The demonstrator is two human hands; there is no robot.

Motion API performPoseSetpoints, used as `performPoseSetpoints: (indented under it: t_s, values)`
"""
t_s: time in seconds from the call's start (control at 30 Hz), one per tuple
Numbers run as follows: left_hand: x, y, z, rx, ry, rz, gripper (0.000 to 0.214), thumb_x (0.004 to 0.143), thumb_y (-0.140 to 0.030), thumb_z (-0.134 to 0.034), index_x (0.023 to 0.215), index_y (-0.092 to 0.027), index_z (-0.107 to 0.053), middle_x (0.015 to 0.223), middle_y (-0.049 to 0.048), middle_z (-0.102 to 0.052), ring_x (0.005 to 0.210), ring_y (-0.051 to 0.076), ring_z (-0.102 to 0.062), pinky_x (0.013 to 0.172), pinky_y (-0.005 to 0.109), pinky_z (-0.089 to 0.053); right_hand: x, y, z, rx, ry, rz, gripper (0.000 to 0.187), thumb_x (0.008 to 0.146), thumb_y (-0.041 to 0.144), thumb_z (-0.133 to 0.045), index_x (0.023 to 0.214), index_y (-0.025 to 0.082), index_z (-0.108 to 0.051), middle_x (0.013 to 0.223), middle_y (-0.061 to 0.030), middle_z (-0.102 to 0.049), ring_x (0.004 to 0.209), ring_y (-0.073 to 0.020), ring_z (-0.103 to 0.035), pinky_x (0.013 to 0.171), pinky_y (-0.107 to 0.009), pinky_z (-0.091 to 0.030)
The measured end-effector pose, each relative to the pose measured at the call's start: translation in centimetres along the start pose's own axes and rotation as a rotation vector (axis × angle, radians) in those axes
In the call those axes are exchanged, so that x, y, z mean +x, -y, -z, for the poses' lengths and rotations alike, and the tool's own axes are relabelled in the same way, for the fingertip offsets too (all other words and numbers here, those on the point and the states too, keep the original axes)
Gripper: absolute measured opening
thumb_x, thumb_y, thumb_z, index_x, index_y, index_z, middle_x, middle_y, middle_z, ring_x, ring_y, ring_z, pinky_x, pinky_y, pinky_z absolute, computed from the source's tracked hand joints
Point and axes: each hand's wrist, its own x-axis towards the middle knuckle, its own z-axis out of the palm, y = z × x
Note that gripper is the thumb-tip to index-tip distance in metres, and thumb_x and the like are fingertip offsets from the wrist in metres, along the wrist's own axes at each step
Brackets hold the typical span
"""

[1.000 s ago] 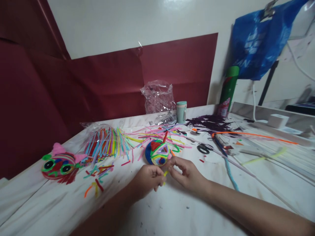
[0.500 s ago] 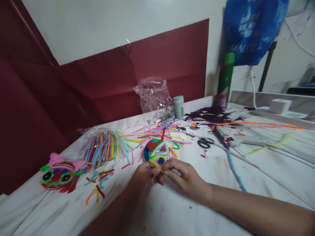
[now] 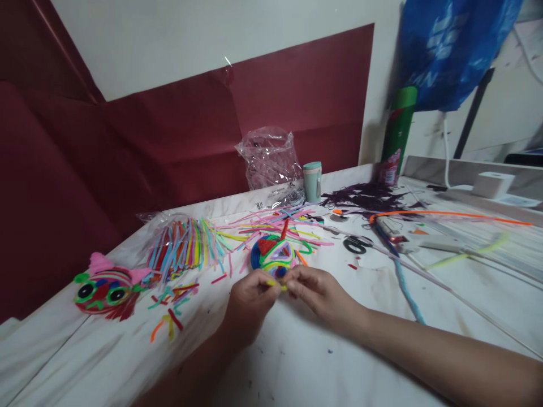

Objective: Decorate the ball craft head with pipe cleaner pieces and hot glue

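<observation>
My left hand (image 3: 250, 302) is closed in a pinch on a short yellow pipe cleaner (image 3: 270, 282). Pressed close beside it, my right hand (image 3: 322, 295) pinches the same yellow piece near its other end. Just beyond my fingertips lies a round disc covered in coloured pipe cleaners (image 3: 261, 255), with red, green, purple and blue shapes; its near edge is partly hidden by my hands. A finished-looking animal face (image 3: 102, 291) with pink ears and black eyes sits at the left.
A bundle of pipe cleaners (image 3: 182, 249) lies behind cut scraps (image 3: 172, 316). Loose pipe cleaners, black-handled scissors (image 3: 357, 244), a mint cup (image 3: 313, 182), a clear plastic bag (image 3: 271, 161), purple strands (image 3: 365, 198) and a green spray can (image 3: 399, 133) stand or lie farther back.
The yellow pipe cleaner has come away from the disc's near edge and is now between my fingertips. My left hand has turned, its back more upward. The view has shifted slightly.
</observation>
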Motion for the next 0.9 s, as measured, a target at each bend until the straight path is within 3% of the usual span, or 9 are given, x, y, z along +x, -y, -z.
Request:
performPoseSetpoints:
  t_s: [0.2, 0.43, 0.53, 0.6, 0.73, 0.8, 0.9]
  values:
    - [0.6, 2.3, -0.7, -0.339, -0.075, 0.126, 0.019, 0.069, -0.025, -0.066, 0.056, -0.016, -0.055, 0.057, -0.0019, -0.055, 0.058, 0.012, -0.051, 0.060, 0.025, -0.039, 0.3, -0.1, -0.6, 0.306, -0.054, -0.165, 0.039, 0.075, 0.056, -0.063, 0.074, 0.018, -0.059, 0.064, 0.0005, -0.060, 0.064, -0.0136, -0.056, 0.064, -0.027, -0.046]
    - [0.3, 1.4, -0.8, -0.224, 0.039, 0.137, 0.018, 0.069, -0.024, -0.063, 0.054, -0.017, -0.055, 0.061, 0.0004, -0.063, 0.063, 0.013, -0.055, 0.062, 0.025, -0.040, 0.2, 0.0, -0.8, 0.240, -0.078, -0.160, 0.034, 0.080, 0.051, -0.057, 0.075, 0.018, -0.056, 0.067, 0.0000, -0.059, 0.065, -0.0136, -0.054, 0.063, -0.027, -0.044]
    - [0.1, 0.8, -0.9, -0.131, 0.015, 0.182, 0.018, 0.068, -0.028, -0.061, 0.055, -0.017, -0.054, 0.055, -0.0019, -0.056, 0.056, 0.012, -0.049, 0.057, 0.024, -0.037, 0.0, -0.2, -0.5, 0.014, -0.062, -0.060, 0.028, 0.088, 0.042, -0.047, 0.073, 0.019, -0.053, 0.065, -0.0005, -0.056, 0.062, -0.0132, -0.051, 0.059, -0.026, -0.043]
    - [0.0, 0.4, -0.9, -0.015, -0.004, 0.184, 0.018, 0.068, -0.028, -0.060, 0.055, -0.018, -0.053, 0.052, -0.0035, -0.049, 0.053, 0.011, -0.044, 0.054, 0.023, -0.034, -0.1, -0.3, -0.2, -0.233, -0.026, 0.094, 0.024, 0.090, 0.032, -0.042, 0.073, 0.019, -0.052, 0.067, -0.0030, -0.058, 0.062, -0.0142, -0.051, 0.058, -0.026, -0.042]
    - [-0.4, -0.3, -0.6, 0.231, 0.040, 0.027, 0.014, 0.067, -0.021, -0.056, 0.053, -0.017, -0.054, 0.057, -0.0015, -0.051, 0.059, 0.012, -0.046, 0.059, 0.024, -0.035, -0.2, -0.6, 0.4, -0.557, 0.105, 0.375, 0.023, 0.090, 0.022, -0.038, 0.080, 0.017, -0.058, 0.076, -0.0110, -0.063, 0.071, -0.0194, -0.055, 0.067, -0.033, -0.046]
    - [-0.3, -0.3, -0.4, 0.221, 0.033, 0.044, 0.014, 0.068, -0.021, -0.056, 0.054, -0.018, -0.054, 0.056, -0.0017, -0.050, 0.057, 0.012, -0.045, 0.057, 0.024, -0.034, -0.1, -0.5, 0.6, -0.482, 0.117, 0.349, 0.024, 0.091, 0.022, -0.038, 0.083, 0.017, -0.060, 0.080, -0.0113, -0.066, 0.075, -0.0197, -0.058, 0.070, -0.034, -0.047]
    - [0.0, 0.3, -0.1, 0.000, -0.042, 0.151, 0.017, 0.069, -0.026, -0.059, 0.055, -0.018, -0.053, 0.053, -0.0029, -0.050, 0.054, 0.011, -0.043, 0.055, 0.023, -0.033, 0.2, -0.3, 0.5, -0.165, 0.040, 0.147, 0.024, 0.093, 0.033, -0.043, 0.090, 0.019, -0.062, 0.081, -0.0071, -0.067, 0.076, -0.0169, -0.062, 0.071, -0.031, -0.050]
